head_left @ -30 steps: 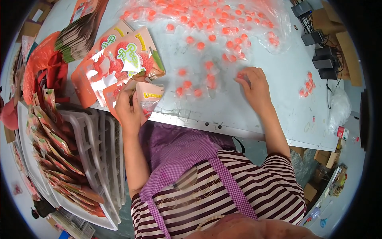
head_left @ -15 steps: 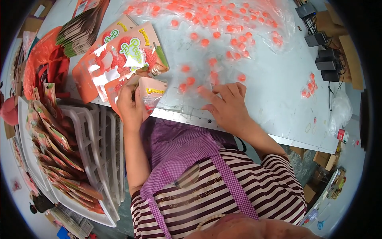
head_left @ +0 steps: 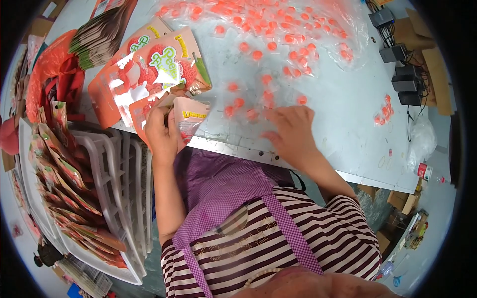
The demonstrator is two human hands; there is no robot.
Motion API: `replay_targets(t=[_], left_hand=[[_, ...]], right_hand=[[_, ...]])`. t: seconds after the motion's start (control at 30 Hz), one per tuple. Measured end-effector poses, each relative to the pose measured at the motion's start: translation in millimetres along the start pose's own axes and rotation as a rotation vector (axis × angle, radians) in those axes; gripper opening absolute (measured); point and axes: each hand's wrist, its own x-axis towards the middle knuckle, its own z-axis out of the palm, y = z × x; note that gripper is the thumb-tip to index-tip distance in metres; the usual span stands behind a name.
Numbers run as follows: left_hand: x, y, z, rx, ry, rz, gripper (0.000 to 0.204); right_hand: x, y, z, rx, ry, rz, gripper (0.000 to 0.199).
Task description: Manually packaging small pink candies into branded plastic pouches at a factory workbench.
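Observation:
My left hand (head_left: 161,130) is closed around a pink candy pouch (head_left: 190,119) at the table's front edge, its printed flap turned toward me. Under and beyond it lie larger flat pink pouches (head_left: 164,67) with fruit pictures. My right hand (head_left: 293,131) hovers low over the table, slightly blurred, thumb and fingers apart, with nothing visible between them. Just left of its fingertips is a loose group of small orange-red candies in clear wrappers (head_left: 239,103). One wrapped candy (head_left: 301,100) lies beyond its knuckles.
More wrapped candies spill from a large clear bag (head_left: 348,30) at the back. A fanned stack of pouches (head_left: 99,37) is at far left. Stacked white trays (head_left: 107,188) hold filled pouches on my left. Black adapters with cables (head_left: 410,84) line the right edge.
My right hand has shifted slightly right, away from the near candies. A candy that was by its index finger now lies uncovered on the table. My left hand keeps its hold.

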Motion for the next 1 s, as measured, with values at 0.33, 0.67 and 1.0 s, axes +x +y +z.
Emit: replay_targets(t=[0.33, 0.67, 1.0], left_hand=[[-0.9, -3.9, 2.2, 0.007, -0.010, 0.007, 0.010], [1.1, 1.3, -0.8, 0.024, -0.021, 0.008, 0.010], [-0.8, 3.3, -1.2, -0.047, -0.001, -0.012, 0.007]], right_hand=[[1.2, 25.9, -4.3, -0.129, 0.092, 0.085, 0.031], [18.4, 24.7, -16.6, -0.257, -0.120, 0.252, 0.059], [35.0, 17.6, -10.4, -0.098, -0.274, 0.282, 0.056]])
